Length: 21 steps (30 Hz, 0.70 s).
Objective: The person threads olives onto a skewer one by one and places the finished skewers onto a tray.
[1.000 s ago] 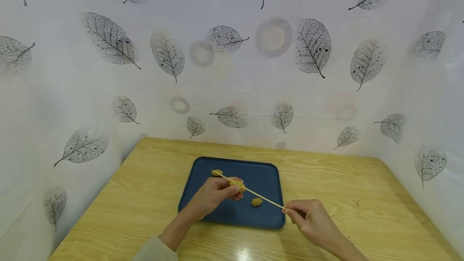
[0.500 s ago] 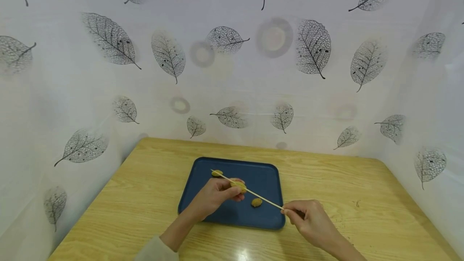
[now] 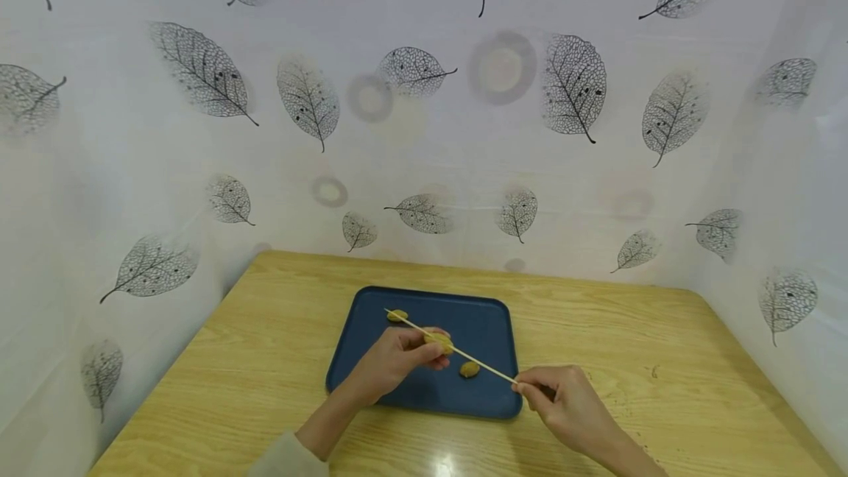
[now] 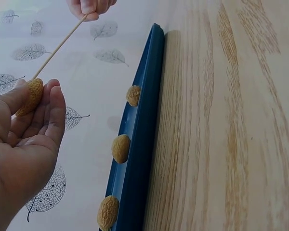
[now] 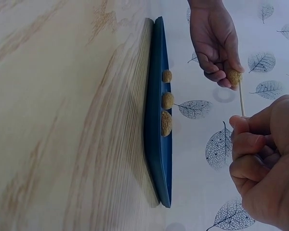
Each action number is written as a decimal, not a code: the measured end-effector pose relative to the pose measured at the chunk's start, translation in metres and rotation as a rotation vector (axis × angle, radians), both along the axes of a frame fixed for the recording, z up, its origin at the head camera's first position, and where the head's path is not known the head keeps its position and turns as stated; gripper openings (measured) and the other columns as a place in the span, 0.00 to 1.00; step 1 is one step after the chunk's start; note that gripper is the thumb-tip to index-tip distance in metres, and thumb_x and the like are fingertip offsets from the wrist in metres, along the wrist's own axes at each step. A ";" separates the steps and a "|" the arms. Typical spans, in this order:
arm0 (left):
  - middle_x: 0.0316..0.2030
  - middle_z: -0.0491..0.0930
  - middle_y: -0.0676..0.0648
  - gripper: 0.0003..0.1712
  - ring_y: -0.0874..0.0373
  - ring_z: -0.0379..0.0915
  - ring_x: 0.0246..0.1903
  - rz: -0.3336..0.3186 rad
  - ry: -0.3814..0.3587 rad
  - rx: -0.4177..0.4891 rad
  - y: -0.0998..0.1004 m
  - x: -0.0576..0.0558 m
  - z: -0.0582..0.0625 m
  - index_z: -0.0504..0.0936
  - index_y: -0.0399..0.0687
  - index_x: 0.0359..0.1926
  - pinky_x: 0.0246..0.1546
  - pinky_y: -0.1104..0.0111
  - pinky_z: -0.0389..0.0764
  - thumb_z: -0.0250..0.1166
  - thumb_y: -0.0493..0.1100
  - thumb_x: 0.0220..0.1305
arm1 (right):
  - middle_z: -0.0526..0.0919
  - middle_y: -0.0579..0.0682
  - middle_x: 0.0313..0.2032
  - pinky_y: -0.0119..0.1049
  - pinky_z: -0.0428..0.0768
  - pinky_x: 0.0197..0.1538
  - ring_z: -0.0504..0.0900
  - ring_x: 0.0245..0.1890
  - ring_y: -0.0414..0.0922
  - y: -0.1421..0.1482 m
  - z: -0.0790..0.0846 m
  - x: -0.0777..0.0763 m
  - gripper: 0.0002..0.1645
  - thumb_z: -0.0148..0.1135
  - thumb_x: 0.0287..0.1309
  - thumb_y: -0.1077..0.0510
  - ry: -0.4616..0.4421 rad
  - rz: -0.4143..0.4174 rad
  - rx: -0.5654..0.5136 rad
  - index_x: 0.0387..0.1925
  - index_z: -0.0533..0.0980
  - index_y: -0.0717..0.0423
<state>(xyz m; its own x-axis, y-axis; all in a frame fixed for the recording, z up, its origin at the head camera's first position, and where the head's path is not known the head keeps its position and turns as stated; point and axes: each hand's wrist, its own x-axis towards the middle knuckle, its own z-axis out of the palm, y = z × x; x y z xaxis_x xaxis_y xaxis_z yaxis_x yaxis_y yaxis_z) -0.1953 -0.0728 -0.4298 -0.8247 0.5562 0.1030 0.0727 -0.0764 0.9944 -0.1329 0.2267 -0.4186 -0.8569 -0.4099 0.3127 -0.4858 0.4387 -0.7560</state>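
Note:
My left hand [image 3: 394, 363] holds a wrinkled yellow-brown oval fruit [image 4: 34, 91], like a dried fruit, between thumb and fingers above the tray [image 3: 480, 319]. A thin wooden skewer [image 3: 483, 365] runs through or against it, its far end showing past the fruit in the head view; how it passes is hidden. Thumb and fingers of my right hand [image 3: 563, 400] pinch the skewer's near end, beyond the tray's right corner. More such fruits lie on the blue tray: one at the back left [image 3: 401, 313], one at the front right [image 3: 470, 369], and a third [image 4: 121, 148] in the wrist views.
The tray lies on a light wood-grain table [image 3: 278, 315]. Behind and beside the table hangs a white cloth [image 3: 437, 146] printed with leaves. Small dark crumbs dot the table right of the tray.
The left hand and its fruit have shifted slightly right along the skewer, toward the right hand. The right hand has drifted slightly left. The fruits on the tray stay put.

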 end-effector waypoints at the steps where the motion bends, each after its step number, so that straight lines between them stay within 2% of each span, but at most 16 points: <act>1: 0.58 0.79 0.31 0.19 0.56 0.84 0.46 0.000 0.000 -0.001 0.000 0.000 0.000 0.83 0.27 0.55 0.52 0.65 0.85 0.62 0.41 0.77 | 0.78 0.44 0.20 0.29 0.72 0.15 0.65 0.15 0.28 0.000 0.000 0.000 0.08 0.64 0.69 0.65 -0.001 0.000 0.000 0.36 0.87 0.57; 17: 0.53 0.83 0.38 0.17 0.57 0.85 0.46 -0.005 0.013 -0.012 0.003 0.002 -0.002 0.84 0.28 0.54 0.51 0.64 0.85 0.62 0.40 0.77 | 0.78 0.41 0.20 0.29 0.71 0.15 0.65 0.14 0.29 -0.002 -0.002 0.001 0.07 0.64 0.69 0.65 0.016 0.000 0.007 0.36 0.87 0.57; 21: 0.52 0.83 0.35 0.17 0.58 0.85 0.45 -0.009 0.011 -0.014 0.003 0.002 -0.002 0.84 0.28 0.54 0.51 0.63 0.85 0.62 0.41 0.77 | 0.78 0.41 0.20 0.28 0.71 0.14 0.66 0.14 0.28 -0.002 -0.002 0.001 0.07 0.65 0.69 0.66 0.012 -0.005 0.010 0.35 0.87 0.56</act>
<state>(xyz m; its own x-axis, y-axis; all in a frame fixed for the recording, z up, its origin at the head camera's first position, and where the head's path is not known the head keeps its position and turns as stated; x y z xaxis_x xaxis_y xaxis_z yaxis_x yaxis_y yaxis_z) -0.1932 -0.0695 -0.4322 -0.8183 0.5652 0.1046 0.0834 -0.0633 0.9945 -0.1322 0.2246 -0.4208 -0.8551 -0.4085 0.3192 -0.4926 0.4483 -0.7459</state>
